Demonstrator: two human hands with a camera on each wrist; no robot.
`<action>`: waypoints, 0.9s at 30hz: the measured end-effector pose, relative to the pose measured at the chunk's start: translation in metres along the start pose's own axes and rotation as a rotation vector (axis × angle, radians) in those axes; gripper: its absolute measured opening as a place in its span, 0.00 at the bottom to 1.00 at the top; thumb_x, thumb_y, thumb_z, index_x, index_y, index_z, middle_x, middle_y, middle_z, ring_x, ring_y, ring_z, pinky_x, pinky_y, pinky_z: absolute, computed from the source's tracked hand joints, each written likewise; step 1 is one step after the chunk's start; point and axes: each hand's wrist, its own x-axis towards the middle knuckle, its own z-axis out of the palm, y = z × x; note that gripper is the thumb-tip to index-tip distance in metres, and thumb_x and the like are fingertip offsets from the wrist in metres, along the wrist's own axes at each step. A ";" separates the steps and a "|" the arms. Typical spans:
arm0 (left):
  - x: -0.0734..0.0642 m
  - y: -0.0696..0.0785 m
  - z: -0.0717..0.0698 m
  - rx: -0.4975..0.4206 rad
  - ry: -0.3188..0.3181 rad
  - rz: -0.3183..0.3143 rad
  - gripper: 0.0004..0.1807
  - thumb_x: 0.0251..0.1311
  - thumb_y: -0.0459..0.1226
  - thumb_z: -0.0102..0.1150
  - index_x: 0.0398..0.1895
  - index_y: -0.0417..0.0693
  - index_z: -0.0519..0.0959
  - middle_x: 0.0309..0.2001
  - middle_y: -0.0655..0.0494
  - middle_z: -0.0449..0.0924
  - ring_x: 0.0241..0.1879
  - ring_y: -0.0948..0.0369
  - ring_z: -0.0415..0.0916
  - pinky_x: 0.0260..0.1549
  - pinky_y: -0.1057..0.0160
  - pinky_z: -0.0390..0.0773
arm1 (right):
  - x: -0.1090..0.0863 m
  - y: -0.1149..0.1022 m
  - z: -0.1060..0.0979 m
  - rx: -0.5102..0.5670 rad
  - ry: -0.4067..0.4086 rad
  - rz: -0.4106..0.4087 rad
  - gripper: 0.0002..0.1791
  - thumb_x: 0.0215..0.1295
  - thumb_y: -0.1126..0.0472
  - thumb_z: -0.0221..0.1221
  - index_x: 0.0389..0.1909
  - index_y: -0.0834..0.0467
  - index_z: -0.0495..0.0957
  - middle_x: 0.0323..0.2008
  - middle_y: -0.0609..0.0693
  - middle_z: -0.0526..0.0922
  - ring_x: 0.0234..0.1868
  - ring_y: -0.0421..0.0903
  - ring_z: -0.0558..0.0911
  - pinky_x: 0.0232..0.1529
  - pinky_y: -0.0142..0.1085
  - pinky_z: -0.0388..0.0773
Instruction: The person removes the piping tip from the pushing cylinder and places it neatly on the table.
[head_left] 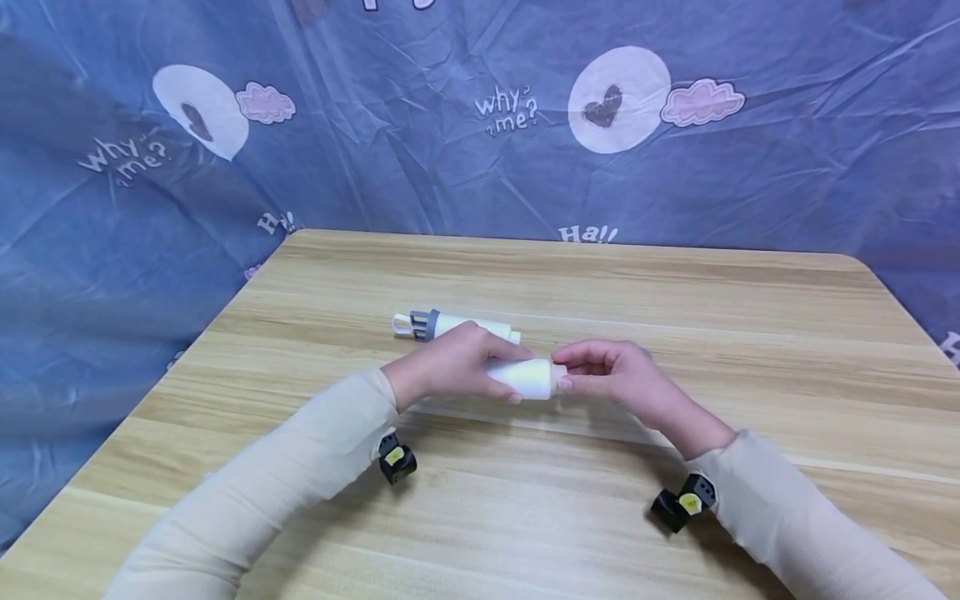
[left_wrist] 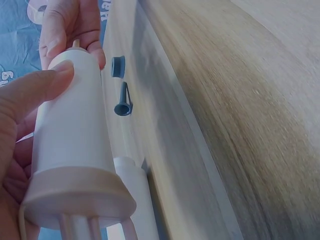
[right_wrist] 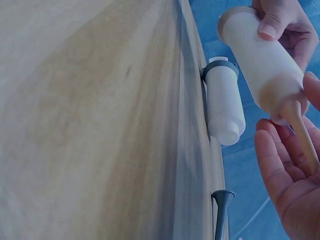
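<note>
My left hand (head_left: 461, 360) grips a white syringe-like barrel (head_left: 528, 380) lying sideways above the table, its thumb along the top. A beige collar (left_wrist: 77, 192) closes the barrel's near end in the left wrist view. At the other end, my right hand (head_left: 626, 377) has its thumb and fingers round a slim beige nozzle (right_wrist: 303, 134), which runs toward the palm. Just behind lies a second white barrel (head_left: 476, 328) with a grey collar and a white ring handle; no hand touches it.
A grey cone-shaped nozzle (left_wrist: 122, 104) and a grey ring (left_wrist: 118, 66) lie on the wooden table (head_left: 487, 517) beyond the second barrel's tip. Blue printed cloth (head_left: 420, 150) hangs behind the table and along its left side.
</note>
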 end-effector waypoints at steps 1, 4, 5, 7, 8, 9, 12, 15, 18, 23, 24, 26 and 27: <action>0.001 0.001 0.000 0.000 0.003 -0.001 0.26 0.46 0.44 0.70 0.52 0.51 0.79 0.45 0.57 0.83 0.38 0.65 0.78 0.41 0.69 0.74 | 0.000 0.000 0.000 -0.001 0.003 -0.003 0.23 0.54 0.65 0.64 0.50 0.71 0.74 0.42 0.57 0.82 0.39 0.40 0.82 0.40 0.32 0.79; 0.002 0.002 0.000 0.004 0.008 -0.004 0.26 0.45 0.44 0.70 0.52 0.51 0.79 0.45 0.57 0.83 0.38 0.65 0.78 0.41 0.69 0.74 | -0.001 -0.002 0.001 -0.010 0.013 -0.012 0.23 0.54 0.65 0.64 0.50 0.72 0.74 0.41 0.57 0.83 0.38 0.39 0.82 0.40 0.31 0.79; 0.002 0.002 0.000 0.004 0.009 -0.003 0.27 0.46 0.44 0.70 0.52 0.51 0.79 0.45 0.57 0.83 0.38 0.66 0.78 0.40 0.69 0.74 | -0.001 -0.002 0.001 -0.015 0.014 -0.016 0.23 0.54 0.65 0.64 0.50 0.72 0.74 0.41 0.57 0.83 0.38 0.39 0.82 0.40 0.31 0.79; 0.003 0.003 0.001 0.005 0.011 -0.002 0.26 0.46 0.45 0.70 0.52 0.51 0.79 0.45 0.58 0.83 0.38 0.66 0.78 0.40 0.70 0.74 | -0.001 -0.002 0.000 -0.020 0.017 -0.015 0.23 0.54 0.64 0.65 0.49 0.71 0.75 0.41 0.56 0.83 0.38 0.39 0.82 0.40 0.32 0.79; 0.003 0.003 0.001 0.006 0.012 -0.001 0.26 0.46 0.45 0.70 0.52 0.51 0.79 0.45 0.58 0.83 0.38 0.66 0.78 0.40 0.70 0.74 | -0.001 -0.001 0.000 -0.021 0.018 -0.013 0.23 0.54 0.64 0.65 0.49 0.71 0.75 0.41 0.56 0.83 0.38 0.39 0.82 0.40 0.32 0.79; 0.003 0.003 0.001 0.006 0.013 -0.001 0.27 0.46 0.45 0.70 0.52 0.51 0.79 0.45 0.58 0.83 0.38 0.66 0.78 0.40 0.70 0.74 | -0.001 -0.001 0.000 -0.022 0.016 -0.013 0.23 0.54 0.64 0.65 0.50 0.71 0.75 0.41 0.55 0.83 0.39 0.40 0.82 0.40 0.32 0.79; 0.003 0.004 0.001 0.007 0.014 0.000 0.27 0.46 0.44 0.70 0.52 0.50 0.79 0.45 0.57 0.83 0.38 0.66 0.78 0.39 0.70 0.74 | -0.001 0.001 0.000 -0.026 0.018 -0.006 0.23 0.53 0.64 0.65 0.50 0.69 0.75 0.41 0.55 0.83 0.39 0.41 0.82 0.40 0.33 0.79; 0.003 0.004 0.001 0.012 0.014 0.009 0.27 0.46 0.44 0.70 0.52 0.50 0.79 0.44 0.57 0.83 0.37 0.65 0.78 0.39 0.70 0.74 | -0.001 0.002 0.001 -0.038 0.016 0.001 0.24 0.53 0.64 0.65 0.51 0.68 0.74 0.42 0.55 0.82 0.39 0.41 0.82 0.40 0.33 0.79; 0.003 0.005 0.001 0.022 0.013 0.022 0.27 0.46 0.44 0.70 0.52 0.50 0.79 0.44 0.57 0.83 0.38 0.65 0.78 0.39 0.70 0.74 | -0.001 0.003 0.001 -0.051 0.010 0.006 0.25 0.52 0.64 0.66 0.52 0.68 0.74 0.41 0.56 0.82 0.38 0.41 0.81 0.39 0.33 0.78; 0.003 0.006 0.002 0.052 0.007 0.038 0.27 0.47 0.44 0.69 0.53 0.48 0.78 0.45 0.56 0.83 0.40 0.64 0.79 0.40 0.69 0.74 | -0.001 0.002 0.003 -0.073 -0.005 0.024 0.26 0.52 0.62 0.66 0.53 0.66 0.74 0.40 0.55 0.81 0.39 0.43 0.79 0.39 0.33 0.78; 0.003 0.006 0.002 0.059 0.006 0.042 0.27 0.47 0.44 0.69 0.53 0.48 0.78 0.45 0.55 0.83 0.40 0.63 0.79 0.40 0.69 0.75 | -0.001 0.001 0.003 -0.076 -0.003 0.030 0.26 0.52 0.62 0.67 0.52 0.66 0.74 0.40 0.55 0.82 0.38 0.43 0.79 0.39 0.33 0.78; 0.003 0.005 0.003 0.074 0.009 0.052 0.27 0.48 0.44 0.69 0.53 0.47 0.78 0.46 0.54 0.83 0.41 0.63 0.79 0.41 0.69 0.75 | -0.001 0.001 0.003 -0.081 0.000 0.033 0.26 0.52 0.62 0.67 0.52 0.67 0.74 0.40 0.57 0.82 0.38 0.43 0.79 0.39 0.32 0.78; 0.003 0.005 0.003 0.081 0.012 0.056 0.27 0.48 0.44 0.69 0.53 0.47 0.78 0.46 0.54 0.82 0.41 0.63 0.79 0.41 0.69 0.75 | -0.002 0.000 0.003 -0.081 0.003 0.032 0.26 0.52 0.62 0.67 0.51 0.68 0.75 0.40 0.57 0.82 0.38 0.42 0.80 0.39 0.32 0.78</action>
